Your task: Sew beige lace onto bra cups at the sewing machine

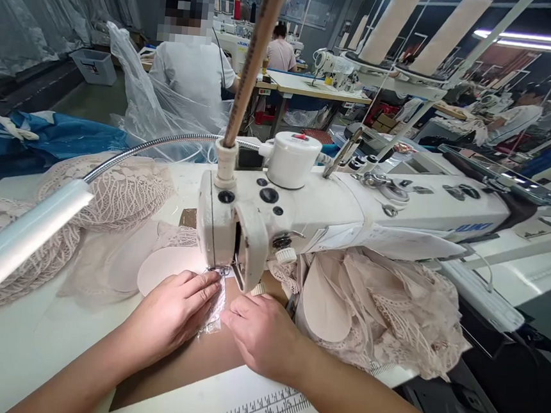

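Observation:
My left hand (174,313) lies flat, fingers together, pressing a small piece of pale lace (216,304) onto the table just in front of the needle of the white sewing machine (303,215). My right hand (257,333) rests beside it on the right, fingers curled down on the lace's edge. The lace runs under the presser foot (224,271). A pale padded cup (163,274) lies flat just behind my left hand.
Heaps of lace pieces (113,192) lie at the left and padded cups with lace (382,306) under the machine arm at the right. A tube lamp (16,242) on a flexible neck crosses the left. A ruler strip (257,410) marks the table's front edge. Other people sit at machines behind.

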